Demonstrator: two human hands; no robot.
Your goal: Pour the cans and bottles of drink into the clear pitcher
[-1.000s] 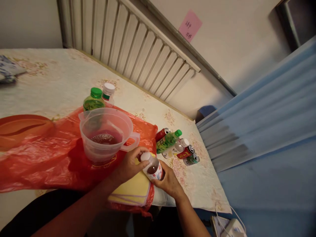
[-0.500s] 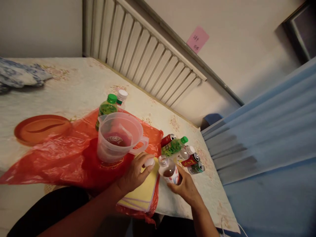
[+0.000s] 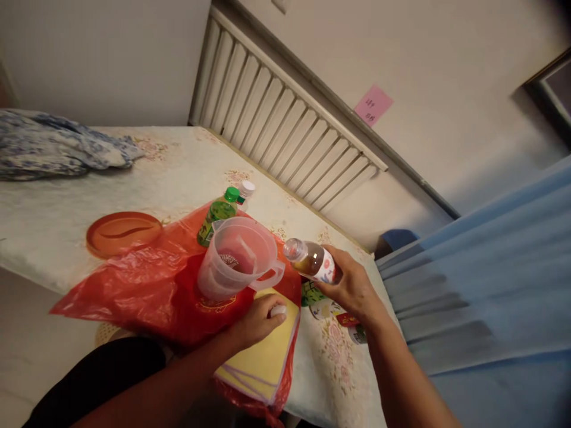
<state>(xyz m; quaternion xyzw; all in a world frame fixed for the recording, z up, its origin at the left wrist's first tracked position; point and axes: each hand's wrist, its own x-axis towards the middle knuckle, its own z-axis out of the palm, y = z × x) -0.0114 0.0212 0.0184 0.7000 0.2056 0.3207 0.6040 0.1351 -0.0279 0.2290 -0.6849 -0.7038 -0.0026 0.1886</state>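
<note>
My right hand (image 3: 350, 282) is wrapped round a clear bottle (image 3: 317, 263) of brown drink with a white and red label. The bottle is raised and tilted, its uncapped mouth toward the left. A white bottle cap (image 3: 278, 310) is pinched in my left hand (image 3: 256, 324), above a yellow cloth (image 3: 263, 356). Just left of the bottle's mouth, apart from it, stands a translucent plastic pitcher (image 3: 218, 274) with dark liquid and foam inside. Beneath the pitcher lies a red plastic bag (image 3: 147, 291).
Behind the pitcher stand a green-capped bottle (image 3: 214, 220) and a white-capped bottle (image 3: 246, 191). An orange lid (image 3: 122, 233) lies left. Partly hidden under my right arm are a green bottle (image 3: 311, 294) and cans (image 3: 357, 333). Bunched patterned fabric (image 3: 66, 148) lies far left; a blue curtain (image 3: 491, 285) hangs right.
My right hand has lifted the bottle and tipped it toward the pitcher. My left hand, still with the cap, stays low near the cloth. The view has shifted, moving the scene rightward.
</note>
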